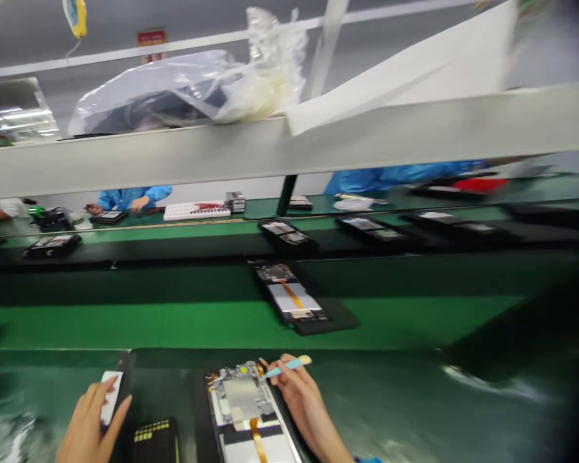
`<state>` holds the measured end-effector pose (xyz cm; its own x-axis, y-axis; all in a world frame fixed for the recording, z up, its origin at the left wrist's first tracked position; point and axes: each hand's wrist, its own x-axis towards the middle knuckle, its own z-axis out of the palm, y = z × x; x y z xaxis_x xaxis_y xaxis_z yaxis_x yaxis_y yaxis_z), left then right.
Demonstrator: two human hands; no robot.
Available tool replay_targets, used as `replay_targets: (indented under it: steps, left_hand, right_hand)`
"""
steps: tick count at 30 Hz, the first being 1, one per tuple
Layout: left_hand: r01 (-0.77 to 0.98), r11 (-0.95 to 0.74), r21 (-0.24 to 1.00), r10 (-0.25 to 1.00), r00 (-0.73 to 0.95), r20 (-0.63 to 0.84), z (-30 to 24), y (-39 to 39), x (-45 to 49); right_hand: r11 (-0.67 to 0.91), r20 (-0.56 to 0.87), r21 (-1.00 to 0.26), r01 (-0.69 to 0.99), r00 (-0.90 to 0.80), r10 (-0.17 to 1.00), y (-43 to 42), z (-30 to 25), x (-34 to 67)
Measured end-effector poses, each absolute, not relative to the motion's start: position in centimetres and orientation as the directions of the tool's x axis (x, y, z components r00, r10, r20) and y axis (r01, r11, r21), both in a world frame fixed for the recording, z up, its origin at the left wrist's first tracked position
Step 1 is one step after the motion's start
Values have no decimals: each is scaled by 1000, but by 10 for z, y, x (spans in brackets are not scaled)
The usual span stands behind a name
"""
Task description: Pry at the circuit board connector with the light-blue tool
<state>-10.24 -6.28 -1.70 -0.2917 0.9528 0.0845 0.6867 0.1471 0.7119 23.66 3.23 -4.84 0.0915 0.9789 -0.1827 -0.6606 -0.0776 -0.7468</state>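
- The opened device (251, 411) lies face down on the worktop (415, 399) near the bottom edge of the view, just beside the right hand; its metal shield, circuit parts and an orange ribbon cable are bare, and its lower end is cut off by the frame.
- It looks light and stiff but fragile — the ribbon and small parts would tear or bend easily, so I judge the plain outer edges of the frame the safest place to take hold, never the cable.
- The right hand (302, 402) rests at the device's upper right corner, its grip pressed together on a thin pale blue tool (287, 367) whose tip points toward the board.
- The left hand (94, 421) lies to the left, fingers spread flat over a small white piece (112, 392) on a dark holder; it touches rather than pinches it.
- Between the hands sits a dark block with yellow markings (155, 437), partly cut off.
- Beyond, a second opened device on a black tray (294, 299) rides the green belt (174, 321).
- Farther off — people in blue sleeves (135, 195) at the opposite bench, all blurred; a plastic bag (188, 90) lies on the upper shelf. The right side is smeared and dark, hard to read.
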Motion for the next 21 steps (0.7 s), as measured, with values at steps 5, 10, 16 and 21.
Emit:
replay_targets:
  steps: [5,10,16,21]
  left_hand:
    - [791,179,585,889,-385,249,-27,-37,-153]
    - [741,173,648,919,-359,165,-38,-18,-162]
    - [574,202,794,938,-346,12,-33,-21,-150]
    - [440,137,888,964,-265,-17,12,-30,-103]
  right_hand:
    - [-142,-252,-766,-626,90,964,40,-63,242]
    - [-188,-327,-755,-628,111,939,42,-60,240]
    - [-203,-335,-780,-592,121,935,42,-56,243]
    - [-112,-188,-877,-467,119,975,27,-20,235]
